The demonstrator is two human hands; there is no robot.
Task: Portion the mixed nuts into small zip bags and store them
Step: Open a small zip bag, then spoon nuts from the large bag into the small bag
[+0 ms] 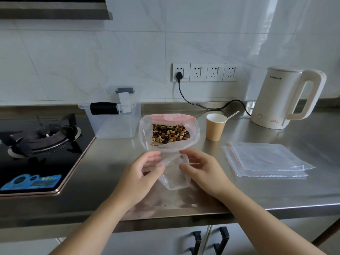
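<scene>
Left hand (145, 170): pinching one lip of the small zip bag (173, 173).
Right hand (197, 169): pinching the other lip — I'm holding its mouth apart.
Small bag: empty, limp, slippery film; I'd grip at the stiffer zip strip.
Nuts: in the large open zip bag (169, 133), just behind on the steel counter (276, 192).

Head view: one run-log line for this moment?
left hand + right hand: holding small zip bag open | big nut bag: open | small bag: empty

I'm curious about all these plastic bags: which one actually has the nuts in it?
The large zip bag with the pink strip, standing open behind the hands. The small bag being held and the flat stack on the right look empty.
</scene>
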